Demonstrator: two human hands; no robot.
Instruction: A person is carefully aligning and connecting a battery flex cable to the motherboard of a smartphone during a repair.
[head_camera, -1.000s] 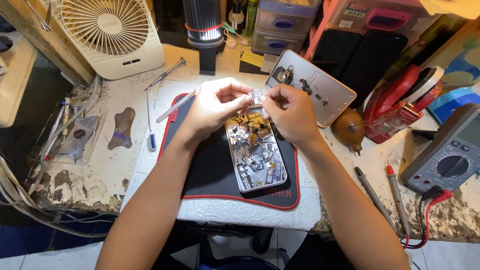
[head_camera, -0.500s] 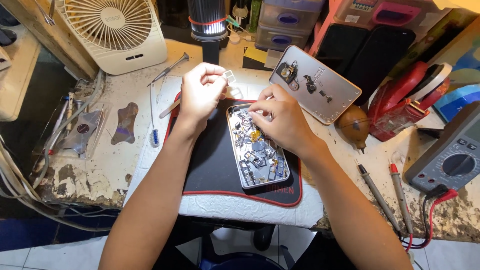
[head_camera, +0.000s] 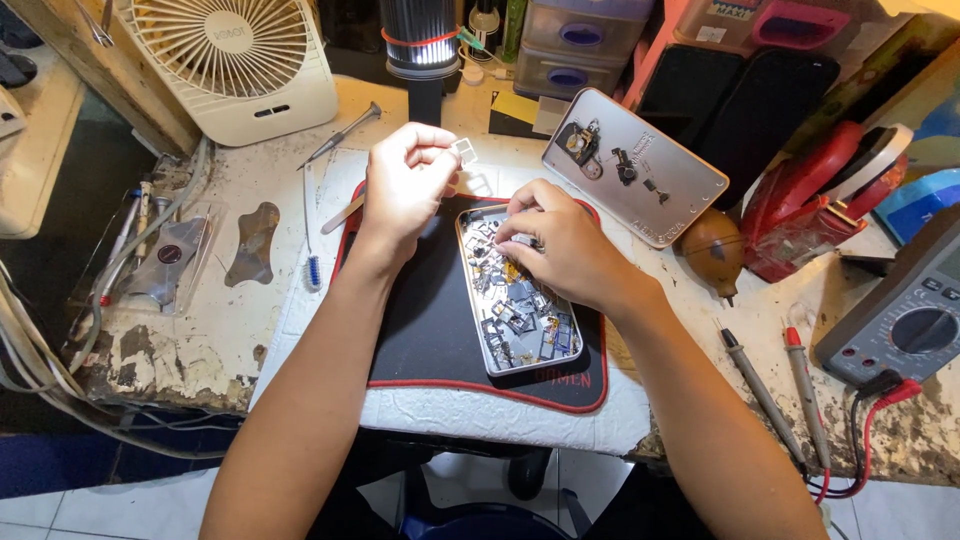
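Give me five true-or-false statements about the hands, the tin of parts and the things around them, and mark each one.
1. The left hand holds a small square metal piece up between its fingers. True.
2. The right hand rests over the far end of the metal tin of small parts. True.
3. The tin sits directly on the bare worktop. False: it lies on a black mat with red edging.
4. The tin lid lies beyond the right hand with a few small parts on it. True.
5. The white desk fan stands by the multimeter. False: the fan is far left, the multimeter at the right edge.
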